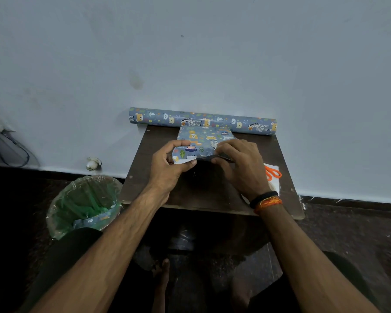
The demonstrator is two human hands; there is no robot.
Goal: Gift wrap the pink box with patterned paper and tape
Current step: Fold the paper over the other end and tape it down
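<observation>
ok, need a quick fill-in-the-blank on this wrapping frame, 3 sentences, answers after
1. The paper roll lies at the table's far edge, against the ____.
2. The scissors have ____ handles.
3. Both hands, left hand and right hand, grip the near end of the wrapped ____.

Missing: wall; orange; box

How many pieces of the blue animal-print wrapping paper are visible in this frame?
3: the blue animal-print paper roll along the table's back edge, the sheet wrapped around the box held by both hands, and a scrap in the plastic-lined bin. More may be hidden.
</observation>
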